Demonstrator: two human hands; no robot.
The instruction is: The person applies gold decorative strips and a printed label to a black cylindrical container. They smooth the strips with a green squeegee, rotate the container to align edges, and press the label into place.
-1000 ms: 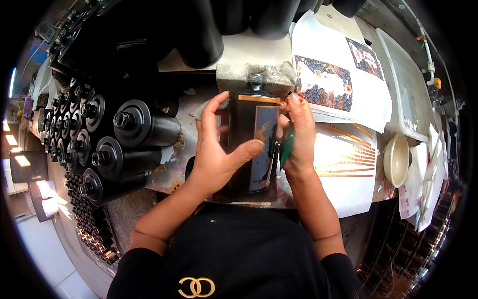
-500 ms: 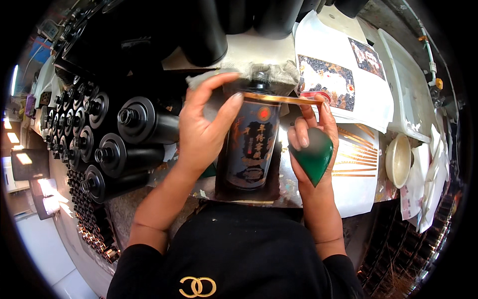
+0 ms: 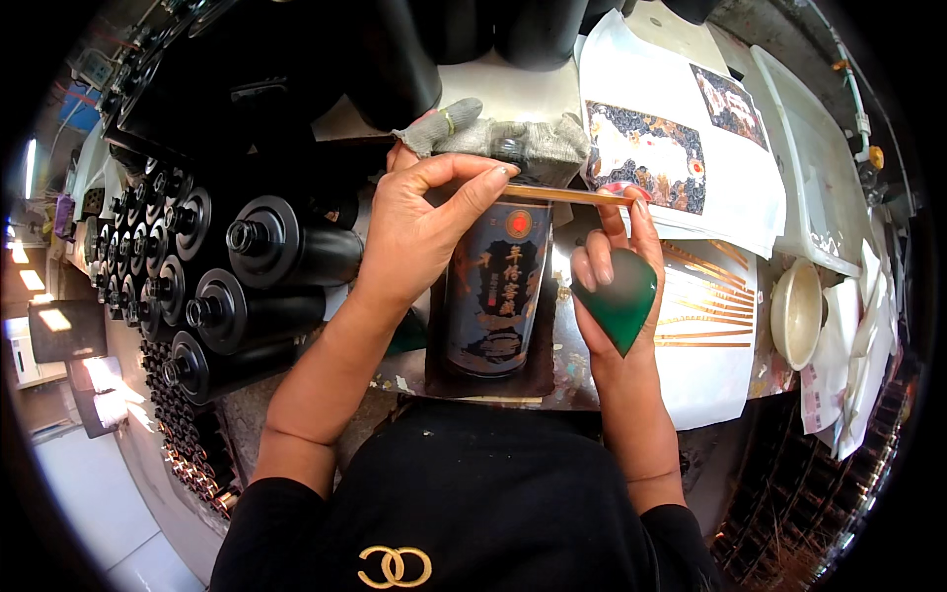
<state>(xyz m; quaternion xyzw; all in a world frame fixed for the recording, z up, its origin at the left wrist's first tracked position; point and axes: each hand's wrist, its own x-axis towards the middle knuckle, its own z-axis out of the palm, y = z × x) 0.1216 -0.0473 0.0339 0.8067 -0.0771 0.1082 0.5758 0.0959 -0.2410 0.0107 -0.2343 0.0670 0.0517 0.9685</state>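
Observation:
A black bottle (image 3: 498, 316) with a decorated front and a red round emblem lies in front of me on a dark pad (image 3: 444, 380), its neck pointing away. Across its shoulder stretches a thin gold strip (image 3: 567, 195). My left hand (image 3: 409, 232) pinches the strip's left part between thumb and index finger, over the bottle's shoulder. At the right end, my right hand (image 3: 626, 281) pinches the strip with thumb and index finger. Its other fingers curl around a green teardrop-shaped scraper (image 3: 628, 318), point downward. A grey knitted glove or cloth (image 3: 552, 146) lies behind the bottle's neck.
Many black bottles (image 3: 271, 242) lie stacked on the left, and larger dark bottles (image 3: 538, 35) stand at the back. To the right are printed sheets (image 3: 735, 192), a sheet with several gold strips (image 3: 705, 380), a bowl (image 3: 794, 314) and a clear plastic tray (image 3: 789, 128).
My left hand has moved right, and its thumb and index finger, apart before, have closed on the strip. My right hand stays nearly in place with the strip and scraper.

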